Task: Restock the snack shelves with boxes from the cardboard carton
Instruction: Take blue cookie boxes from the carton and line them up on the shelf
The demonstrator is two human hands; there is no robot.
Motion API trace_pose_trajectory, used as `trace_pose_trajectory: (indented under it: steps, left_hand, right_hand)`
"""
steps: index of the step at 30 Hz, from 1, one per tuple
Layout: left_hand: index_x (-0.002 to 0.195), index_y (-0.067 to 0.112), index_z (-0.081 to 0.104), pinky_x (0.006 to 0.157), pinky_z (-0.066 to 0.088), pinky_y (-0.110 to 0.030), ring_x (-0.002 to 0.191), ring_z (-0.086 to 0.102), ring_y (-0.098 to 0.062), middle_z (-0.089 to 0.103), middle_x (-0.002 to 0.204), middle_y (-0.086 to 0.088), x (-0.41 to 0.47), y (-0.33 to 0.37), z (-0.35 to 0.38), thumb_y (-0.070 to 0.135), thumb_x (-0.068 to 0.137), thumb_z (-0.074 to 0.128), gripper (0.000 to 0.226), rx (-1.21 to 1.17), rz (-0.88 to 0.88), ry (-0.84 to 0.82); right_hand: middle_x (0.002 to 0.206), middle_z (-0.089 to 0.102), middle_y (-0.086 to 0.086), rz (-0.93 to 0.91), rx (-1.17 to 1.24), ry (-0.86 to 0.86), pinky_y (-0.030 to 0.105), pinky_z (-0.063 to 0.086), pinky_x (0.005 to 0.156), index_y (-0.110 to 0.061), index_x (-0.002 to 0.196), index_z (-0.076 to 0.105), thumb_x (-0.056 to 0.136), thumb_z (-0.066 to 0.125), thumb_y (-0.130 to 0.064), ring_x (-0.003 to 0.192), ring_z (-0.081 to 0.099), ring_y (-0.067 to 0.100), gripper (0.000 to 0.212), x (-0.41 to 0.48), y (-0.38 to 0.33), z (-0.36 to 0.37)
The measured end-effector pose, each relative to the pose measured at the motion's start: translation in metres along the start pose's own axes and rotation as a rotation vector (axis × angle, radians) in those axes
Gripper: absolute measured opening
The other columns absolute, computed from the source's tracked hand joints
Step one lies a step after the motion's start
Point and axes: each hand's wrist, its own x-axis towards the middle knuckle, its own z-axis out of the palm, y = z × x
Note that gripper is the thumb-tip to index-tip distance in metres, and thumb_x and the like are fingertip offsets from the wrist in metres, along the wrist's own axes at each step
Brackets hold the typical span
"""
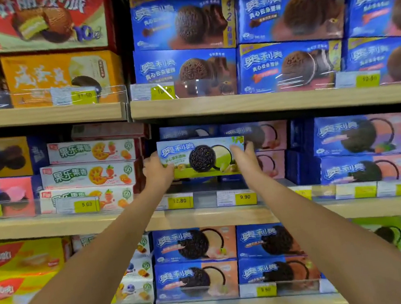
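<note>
at the middle shelf, a green cookie box was gripped at its ends by the left hand and right hand; it would best be kept level and slid back squarely.

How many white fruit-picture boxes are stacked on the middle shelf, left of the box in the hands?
3, in one stack: top box, middle box, bottom box behind the 5.00 price tag. More may be hidden behind them.
</note>
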Motion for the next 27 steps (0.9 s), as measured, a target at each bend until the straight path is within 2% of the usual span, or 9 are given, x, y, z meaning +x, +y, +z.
trace_pose_trajectory:
  steps: [2,4,7,11,15,18,20,24,27]
  left_hand:
    - [0.133,0.010,0.042,0.106,0.034,-0.040,0.124,0.038,-0.041,0.035,0.136,-0.022,0.017,0.004,0.007,0.015,0.090,0.057,0.046,0.033,-0.013,0.030]
    - [0.137,0.013,0.036,0.108,0.030,-0.041,0.130,0.030,-0.041,0.029,0.140,-0.021,0.030,0.010,0.011,0.018,0.092,0.055,0.049,-0.002,-0.046,-0.011]
    - [0.143,0.014,0.025,0.107,0.030,-0.038,0.135,0.024,-0.037,0.024,0.143,-0.018,0.047,0.014,0.013,0.022,0.092,0.056,0.060,0.004,-0.085,-0.076]
    - [0.145,0.011,0.018,0.112,0.023,-0.040,0.139,0.019,-0.036,0.018,0.149,-0.017,0.066,0.014,0.013,0.025,0.089,0.061,0.072,0.013,-0.128,-0.063]
    - [0.149,0.009,0.010,0.116,0.021,-0.040,0.143,0.016,-0.035,0.014,0.154,-0.017,0.076,0.009,0.011,0.024,0.086,0.067,0.086,-0.029,-0.166,-0.036]
    - [0.145,0.003,0.019,0.113,0.030,-0.038,0.139,0.028,-0.033,0.027,0.149,-0.018,0.079,0.003,0.010,0.011,0.081,0.070,0.082,-0.169,-0.126,-0.052]
    - [0.142,0.001,0.019,0.110,0.036,-0.039,0.132,0.039,-0.032,0.035,0.143,-0.017,0.080,-0.003,0.011,-0.001,0.081,0.065,0.077,-0.254,-0.104,-0.075]
    - [0.146,0.008,0.006,0.105,0.039,-0.039,0.127,0.042,-0.031,0.041,0.138,-0.013,0.084,-0.012,0.014,-0.005,0.084,0.052,0.078,-0.300,-0.107,-0.148]
    - [0.145,0.010,0.008,0.099,0.039,-0.037,0.122,0.042,-0.028,0.044,0.128,-0.009,0.093,-0.018,0.018,-0.009,0.082,0.048,0.077,-0.357,-0.097,-0.155]
  right_hand:
    - [0.155,0.022,0.014,-0.010,-0.091,0.022,0.038,0.029,0.109,-0.016,0.151,0.019,0.098,0.044,-0.039,0.141,0.023,0.034,0.063,0.018,0.001,0.005]
    - [0.154,0.020,0.016,-0.027,-0.166,0.035,0.037,0.033,0.103,-0.017,0.150,0.022,0.098,0.041,-0.043,0.141,0.021,0.035,0.061,0.030,0.002,0.009]
    - [0.154,0.026,0.013,-0.066,-0.123,0.001,0.040,0.032,0.111,-0.018,0.148,0.030,0.096,0.047,-0.039,0.140,0.026,0.033,0.058,0.047,0.007,0.014]
    - [0.144,0.045,0.007,-0.064,0.009,-0.053,0.029,0.037,0.098,-0.018,0.142,0.040,0.095,0.051,-0.021,0.130,0.044,0.027,0.049,0.056,0.012,0.024]
    - [0.141,0.049,0.004,-0.064,0.044,-0.106,0.031,0.037,0.105,-0.019,0.142,0.041,0.093,0.052,-0.017,0.127,0.047,0.025,0.050,0.062,0.008,0.037]
    - [0.138,0.051,0.002,-0.059,0.090,-0.142,0.031,0.038,0.102,-0.018,0.144,0.038,0.093,0.051,-0.013,0.125,0.049,0.022,0.053,0.065,0.007,0.042]
    - [0.137,0.053,0.003,-0.073,0.132,-0.149,0.033,0.041,0.102,-0.017,0.144,0.037,0.091,0.052,-0.009,0.123,0.051,0.022,0.056,0.069,0.009,0.045]
    - [0.132,0.052,0.004,-0.101,0.170,-0.150,0.026,0.040,0.092,-0.013,0.143,0.035,0.090,0.050,0.000,0.116,0.051,0.020,0.057,0.071,0.010,0.049]
    - [0.129,0.052,0.005,-0.101,0.191,-0.165,0.027,0.040,0.089,-0.011,0.140,0.033,0.088,0.049,0.005,0.111,0.050,0.018,0.056,0.074,0.013,0.051]
